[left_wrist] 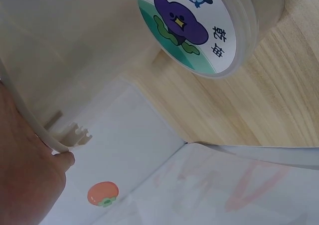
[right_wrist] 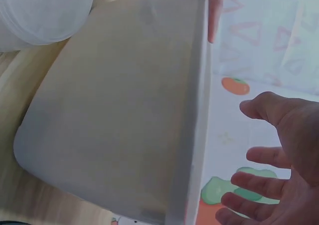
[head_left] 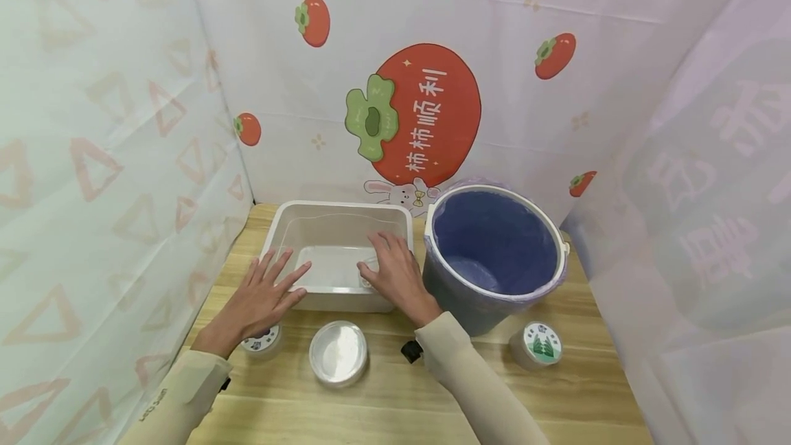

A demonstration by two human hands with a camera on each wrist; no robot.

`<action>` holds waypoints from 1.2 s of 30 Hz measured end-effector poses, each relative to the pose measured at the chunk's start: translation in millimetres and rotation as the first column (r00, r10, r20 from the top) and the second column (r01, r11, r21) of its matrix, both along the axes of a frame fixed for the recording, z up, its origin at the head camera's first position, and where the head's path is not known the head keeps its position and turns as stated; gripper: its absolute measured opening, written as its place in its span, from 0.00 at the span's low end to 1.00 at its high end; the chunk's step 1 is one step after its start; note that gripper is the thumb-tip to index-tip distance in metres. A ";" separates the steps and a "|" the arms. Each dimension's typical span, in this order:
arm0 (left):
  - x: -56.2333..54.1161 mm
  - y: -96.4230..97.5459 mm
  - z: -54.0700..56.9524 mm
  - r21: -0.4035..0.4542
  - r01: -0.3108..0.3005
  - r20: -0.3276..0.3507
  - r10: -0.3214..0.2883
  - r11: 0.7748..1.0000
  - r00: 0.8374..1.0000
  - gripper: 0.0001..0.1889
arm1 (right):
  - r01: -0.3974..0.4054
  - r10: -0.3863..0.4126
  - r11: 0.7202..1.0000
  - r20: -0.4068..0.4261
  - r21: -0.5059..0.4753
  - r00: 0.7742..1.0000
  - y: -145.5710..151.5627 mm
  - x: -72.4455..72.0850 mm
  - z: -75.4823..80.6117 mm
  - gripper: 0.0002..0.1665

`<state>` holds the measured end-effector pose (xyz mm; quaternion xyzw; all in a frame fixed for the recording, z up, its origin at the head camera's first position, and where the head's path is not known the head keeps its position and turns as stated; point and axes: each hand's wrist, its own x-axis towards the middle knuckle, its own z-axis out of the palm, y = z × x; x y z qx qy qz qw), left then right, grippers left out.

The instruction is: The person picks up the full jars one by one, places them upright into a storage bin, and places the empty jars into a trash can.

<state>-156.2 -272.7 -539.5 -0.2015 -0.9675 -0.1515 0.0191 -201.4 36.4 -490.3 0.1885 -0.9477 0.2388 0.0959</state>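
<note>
A white rectangular plastic tub (head_left: 346,302) stands on the table before both hands. My left hand (head_left: 266,297) spreads its fingers over the tub's near left corner; in the left wrist view it is beside the rim. Over the tub's right part, my right hand (head_left: 398,277) hovers with fingers spread and nothing between them, as the right wrist view shows. Under its thumb a small round clear thing (head_left: 368,272) lies in the tub, mostly hidden. Below my left hand is a round container (left_wrist: 187,35) with a purple cartoon on its lid, partly covered in the head view.
A round clear container (head_left: 338,354) stands in front of the tub. To the right is a dark blue bucket (head_left: 476,307) with a pale rim and thin plastic liner. Another round container (head_left: 537,345), green design on its lid, stands nearer. Printed cloth walls enclose the wooden table (head_left: 395,411).
</note>
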 end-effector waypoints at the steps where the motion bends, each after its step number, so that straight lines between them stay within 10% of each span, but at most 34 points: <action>1: 0.0 0.1 0.3 -0.002 0.002 -0.004 -0.002 1.000 1.000 0.31 | -0.004 0.004 1.000 -0.007 -0.005 1.000 0.9 1.0 1.6 0.37; 36: 17.6 26.2 16.3 -0.073 0.052 -0.086 -0.058 0.996 0.995 0.32 | -0.103 0.132 0.988 -0.289 0.111 0.948 20.0 35.2 52.1 0.39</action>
